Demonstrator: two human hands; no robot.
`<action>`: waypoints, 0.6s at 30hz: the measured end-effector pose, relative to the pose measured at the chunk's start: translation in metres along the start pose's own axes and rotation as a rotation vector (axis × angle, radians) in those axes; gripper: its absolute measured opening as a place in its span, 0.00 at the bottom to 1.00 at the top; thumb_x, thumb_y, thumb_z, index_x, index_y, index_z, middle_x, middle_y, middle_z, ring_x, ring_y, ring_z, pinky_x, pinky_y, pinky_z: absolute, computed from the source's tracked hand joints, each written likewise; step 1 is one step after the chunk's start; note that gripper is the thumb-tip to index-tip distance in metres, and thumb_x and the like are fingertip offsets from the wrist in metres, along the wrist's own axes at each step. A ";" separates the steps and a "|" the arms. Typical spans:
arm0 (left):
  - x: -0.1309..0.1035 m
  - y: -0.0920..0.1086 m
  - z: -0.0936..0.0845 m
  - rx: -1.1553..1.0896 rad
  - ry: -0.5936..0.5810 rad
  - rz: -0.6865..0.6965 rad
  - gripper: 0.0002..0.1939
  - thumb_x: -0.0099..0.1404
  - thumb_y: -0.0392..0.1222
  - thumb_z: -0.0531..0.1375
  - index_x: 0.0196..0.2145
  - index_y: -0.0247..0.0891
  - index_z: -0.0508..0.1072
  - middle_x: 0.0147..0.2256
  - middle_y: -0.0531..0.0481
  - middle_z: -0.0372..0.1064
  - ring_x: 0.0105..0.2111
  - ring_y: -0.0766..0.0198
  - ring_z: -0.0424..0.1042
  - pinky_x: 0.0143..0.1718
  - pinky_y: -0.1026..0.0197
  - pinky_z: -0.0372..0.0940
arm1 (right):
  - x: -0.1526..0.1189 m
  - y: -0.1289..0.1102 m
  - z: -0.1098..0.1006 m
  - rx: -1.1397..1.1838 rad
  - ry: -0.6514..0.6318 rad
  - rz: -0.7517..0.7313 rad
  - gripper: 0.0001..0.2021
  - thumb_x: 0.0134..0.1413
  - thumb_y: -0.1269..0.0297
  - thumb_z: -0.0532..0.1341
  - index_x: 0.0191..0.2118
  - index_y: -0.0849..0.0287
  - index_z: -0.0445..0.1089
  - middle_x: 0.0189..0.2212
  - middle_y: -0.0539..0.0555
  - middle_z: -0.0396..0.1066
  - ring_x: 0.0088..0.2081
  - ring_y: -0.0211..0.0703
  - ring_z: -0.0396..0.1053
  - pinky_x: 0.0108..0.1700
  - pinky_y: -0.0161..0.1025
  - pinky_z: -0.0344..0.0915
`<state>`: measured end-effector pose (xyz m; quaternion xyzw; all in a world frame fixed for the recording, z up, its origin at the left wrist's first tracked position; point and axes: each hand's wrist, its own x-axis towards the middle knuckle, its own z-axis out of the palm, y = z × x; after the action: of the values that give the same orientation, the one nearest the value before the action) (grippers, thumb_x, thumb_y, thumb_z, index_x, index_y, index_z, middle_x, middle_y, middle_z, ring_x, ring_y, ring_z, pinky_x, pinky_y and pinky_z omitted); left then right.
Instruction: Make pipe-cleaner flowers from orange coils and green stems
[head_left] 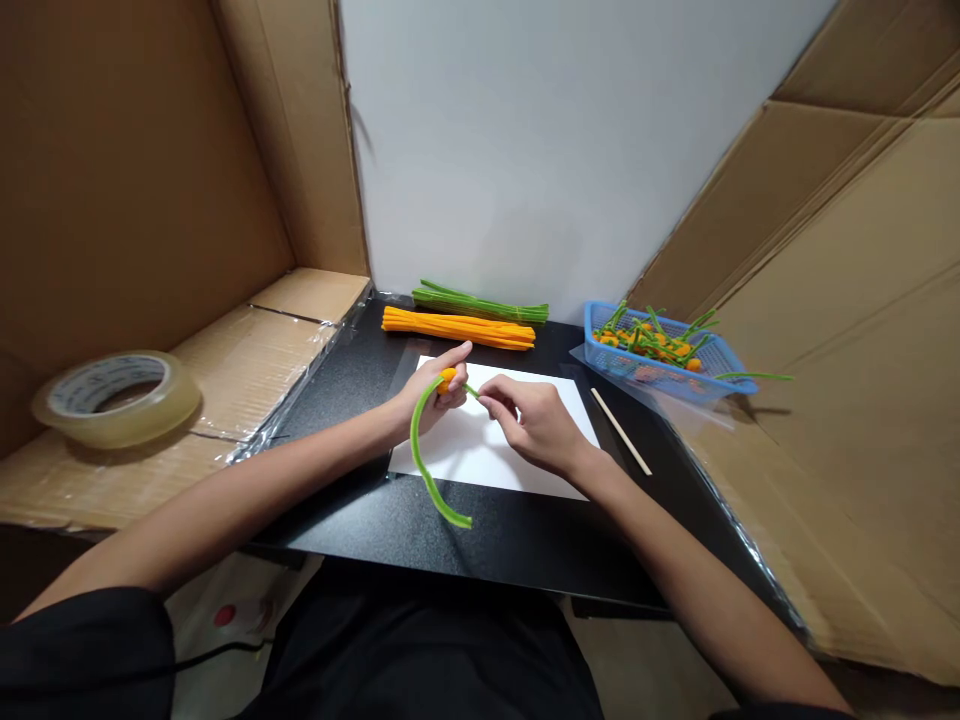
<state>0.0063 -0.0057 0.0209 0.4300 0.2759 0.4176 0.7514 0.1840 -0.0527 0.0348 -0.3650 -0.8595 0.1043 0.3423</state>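
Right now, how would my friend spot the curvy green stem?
Find the black table, then its white paper. Over it, the left hand holds an orange bit, and the green stem curves down beside it. Unlike the straight green bundle, it makes one big arc.

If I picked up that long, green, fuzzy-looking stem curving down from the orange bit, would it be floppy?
The long, green, fuzzy-looking stem would probably bend but not flop completely, since its free end holds a curve in the air. It's likely light, because it looks so thin. It probably wouldn't feel slippery, as its surface looks fuzzy.
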 end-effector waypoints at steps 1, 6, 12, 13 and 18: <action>0.001 0.000 0.000 0.001 0.023 0.005 0.35 0.71 0.55 0.58 0.10 0.36 0.58 0.09 0.56 0.42 0.11 0.75 0.44 0.16 0.66 0.41 | 0.000 -0.001 0.001 0.003 -0.008 -0.003 0.06 0.65 0.69 0.58 0.37 0.59 0.71 0.27 0.51 0.74 0.24 0.36 0.65 0.30 0.34 0.58; 0.000 0.005 0.004 0.012 0.100 0.011 0.34 0.68 0.55 0.60 0.10 0.36 0.56 0.10 0.57 0.42 0.11 0.76 0.43 0.15 0.66 0.41 | 0.001 -0.009 0.002 0.087 -0.025 0.029 0.07 0.65 0.69 0.57 0.36 0.58 0.71 0.24 0.49 0.72 0.24 0.36 0.64 0.30 0.34 0.59; 0.001 0.008 0.006 0.016 0.162 0.041 0.34 0.65 0.55 0.63 0.10 0.37 0.56 0.10 0.58 0.41 0.11 0.76 0.43 0.14 0.66 0.39 | 0.002 -0.018 0.003 0.184 -0.012 0.063 0.07 0.64 0.69 0.58 0.35 0.59 0.72 0.23 0.48 0.71 0.24 0.35 0.64 0.30 0.33 0.59; 0.002 0.007 0.006 0.018 0.172 0.039 0.34 0.65 0.55 0.63 0.10 0.37 0.56 0.10 0.58 0.41 0.11 0.76 0.43 0.14 0.66 0.39 | 0.002 -0.019 0.003 0.196 -0.013 0.066 0.07 0.64 0.69 0.58 0.35 0.59 0.72 0.23 0.48 0.72 0.23 0.35 0.64 0.29 0.33 0.59; 0.001 0.002 0.003 0.066 0.188 0.066 0.35 0.65 0.58 0.62 0.10 0.37 0.56 0.10 0.58 0.40 0.12 0.76 0.43 0.15 0.66 0.41 | -0.001 -0.020 0.006 0.199 -0.022 0.067 0.07 0.64 0.68 0.58 0.35 0.58 0.72 0.22 0.48 0.72 0.22 0.35 0.64 0.28 0.33 0.59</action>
<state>0.0084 -0.0051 0.0243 0.4221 0.3444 0.4713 0.6936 0.1691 -0.0671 0.0386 -0.3566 -0.8359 0.2045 0.3638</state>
